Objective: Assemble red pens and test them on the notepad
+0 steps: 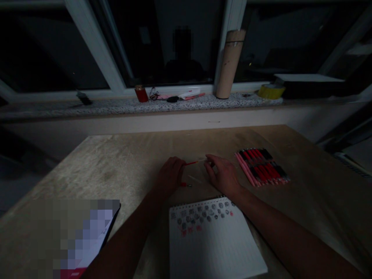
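Observation:
Between my hands stretches a thin pen refill [192,163], red along its left part and pale toward the right. My left hand [171,171] has its fingers closed at the red end. The pale end meets the fingertips of my right hand [223,173], bent in a pinch. Below the refill a clear, narrow tube [195,179] lies on the table, hard to make out in the dim light. Beside my left hand rests a short red pen part [186,185] with a metallic tip. A spiral notebook [212,248] with black and red scribbles lies open nearer to me.
Rows of red, black and pink pens [261,166] lie right of my right hand. A device with a lit screen [95,240] sits at the left front. On the windowsill [116,106] stand a tall cylinder [231,64], a red jar [141,94] and yellow tape [271,92].

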Tool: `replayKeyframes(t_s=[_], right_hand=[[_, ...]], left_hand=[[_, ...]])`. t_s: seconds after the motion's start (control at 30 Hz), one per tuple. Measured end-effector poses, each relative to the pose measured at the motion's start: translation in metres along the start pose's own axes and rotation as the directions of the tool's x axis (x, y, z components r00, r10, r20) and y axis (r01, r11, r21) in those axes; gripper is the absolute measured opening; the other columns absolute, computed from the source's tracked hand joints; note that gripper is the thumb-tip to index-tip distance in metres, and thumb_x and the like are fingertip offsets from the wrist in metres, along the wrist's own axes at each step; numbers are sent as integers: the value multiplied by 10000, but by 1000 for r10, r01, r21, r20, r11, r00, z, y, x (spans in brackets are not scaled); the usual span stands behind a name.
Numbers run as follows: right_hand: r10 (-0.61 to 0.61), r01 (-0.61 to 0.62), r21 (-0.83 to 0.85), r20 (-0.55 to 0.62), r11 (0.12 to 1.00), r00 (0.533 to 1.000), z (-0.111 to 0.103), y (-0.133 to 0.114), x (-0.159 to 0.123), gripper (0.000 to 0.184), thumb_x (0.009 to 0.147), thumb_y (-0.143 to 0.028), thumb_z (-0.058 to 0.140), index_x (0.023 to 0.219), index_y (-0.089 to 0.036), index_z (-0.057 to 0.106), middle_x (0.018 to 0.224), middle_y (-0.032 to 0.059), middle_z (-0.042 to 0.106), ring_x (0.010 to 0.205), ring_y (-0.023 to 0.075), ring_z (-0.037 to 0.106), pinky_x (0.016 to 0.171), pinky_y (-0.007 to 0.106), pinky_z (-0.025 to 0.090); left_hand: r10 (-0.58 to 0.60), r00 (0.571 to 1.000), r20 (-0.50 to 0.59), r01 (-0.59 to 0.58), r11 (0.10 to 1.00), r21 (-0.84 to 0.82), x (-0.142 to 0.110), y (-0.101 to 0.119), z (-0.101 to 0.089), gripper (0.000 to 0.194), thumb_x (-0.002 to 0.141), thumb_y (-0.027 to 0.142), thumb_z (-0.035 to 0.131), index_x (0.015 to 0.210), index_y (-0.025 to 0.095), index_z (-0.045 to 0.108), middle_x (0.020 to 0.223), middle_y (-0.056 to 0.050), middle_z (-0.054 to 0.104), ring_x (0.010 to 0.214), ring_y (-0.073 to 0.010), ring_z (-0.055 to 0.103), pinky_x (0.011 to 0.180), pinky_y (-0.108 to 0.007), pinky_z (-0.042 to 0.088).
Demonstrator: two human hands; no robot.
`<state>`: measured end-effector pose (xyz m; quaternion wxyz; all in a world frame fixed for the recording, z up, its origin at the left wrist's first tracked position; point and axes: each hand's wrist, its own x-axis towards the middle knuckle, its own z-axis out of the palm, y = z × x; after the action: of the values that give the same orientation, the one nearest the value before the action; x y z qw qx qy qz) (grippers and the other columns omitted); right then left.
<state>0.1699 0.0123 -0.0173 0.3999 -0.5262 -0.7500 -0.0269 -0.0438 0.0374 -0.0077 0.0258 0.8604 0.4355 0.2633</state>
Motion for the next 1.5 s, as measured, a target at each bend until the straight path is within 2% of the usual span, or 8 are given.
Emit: replayKeyframes(t_s=[0.37, 0.47, 0.6, 0.73, 0.87, 0.93, 1.2, 1.5], right_hand=[[-137, 146, -89, 100, 985, 985, -4, 2, 2, 255, 905, -251, 450, 1062, -152, 623, 890, 102, 680, 806, 216, 589, 761, 350, 426], [-234, 257, -89, 212, 962, 949, -4, -2, 3, 237, 900, -227, 459, 1052, -168, 632, 879, 92, 680, 818, 214, 577, 759, 342, 405], [-318, 348, -57, 290, 936, 903, -3, -13, 3, 243, 894, -196, 466, 1079, -186, 623, 823, 75, 674, 769, 196, 562, 725, 322, 389], [-292, 314, -33, 285, 949, 913, -2, -17, 1, 254, 904, -216, 451, 1098, -178, 611, 827, 70, 674, 754, 187, 563, 717, 312, 395], [-194, 211, -50, 232, 976, 953, -5, -11, 0, 248, 903, -242, 452, 1074, -175, 618, 835, 77, 675, 758, 194, 567, 720, 312, 417], [-146, 160, -68, 180, 985, 973, -7, -9, 0, 253, 904, -247, 446, 1075, -171, 615, 845, 88, 672, 768, 201, 571, 728, 319, 429], [-113, 118, -53, 90, 992, 990, -2, -7, 0, 269, 903, -247, 437, 1107, -146, 581, 864, 102, 663, 799, 218, 581, 749, 341, 445], [-112, 117, -33, 113, 993, 987, -3, -6, 0, 255, 902, -252, 438, 1085, -162, 591, 888, 100, 667, 801, 216, 589, 760, 347, 452]], left_hand=[[18, 999, -38, -16, 998, 64, 0, -4, -9, 239, 895, 158, 363, 1039, 160, 554, 988, -89, 504, 935, -205, 445, 834, -327, 424], [4, 998, -65, 1, 997, 72, 0, -3, -11, 247, 907, 172, 341, 1024, 159, 559, 970, -85, 486, 927, -200, 444, 828, -324, 423], [64, 998, -8, -63, 996, 64, -1, 6, -10, 235, 910, 203, 354, 1009, 176, 567, 972, -81, 490, 922, -197, 451, 825, -324, 429], [113, 994, -13, -113, 994, -3, -2, 14, -5, 229, 913, 217, 356, 1035, 178, 546, 998, -85, 517, 959, -198, 469, 870, -338, 421], [18, 986, -168, -33, 996, -85, -2, 8, -2, 315, 917, 245, 356, 1215, 162, 414, 1147, -121, 492, 1083, -210, 455, 947, -380, 392], [-38, 981, -188, 20, 995, -95, -3, 1, 0, 330, 909, 251, 373, 1224, 157, 402, 1134, -117, 501, 1062, -204, 473, 935, -375, 405], [-178, 980, 89, 167, 980, 110, -5, -16, 4, 180, 844, 248, 482, 867, 145, 628, 902, -86, 576, 905, -208, 518, 840, -349, 438], [-151, 977, 150, 119, 973, 200, -2, -13, 4, 191, 868, 209, 455, 812, 152, 629, 861, -75, 589, 847, -192, 527, 804, -330, 432]])
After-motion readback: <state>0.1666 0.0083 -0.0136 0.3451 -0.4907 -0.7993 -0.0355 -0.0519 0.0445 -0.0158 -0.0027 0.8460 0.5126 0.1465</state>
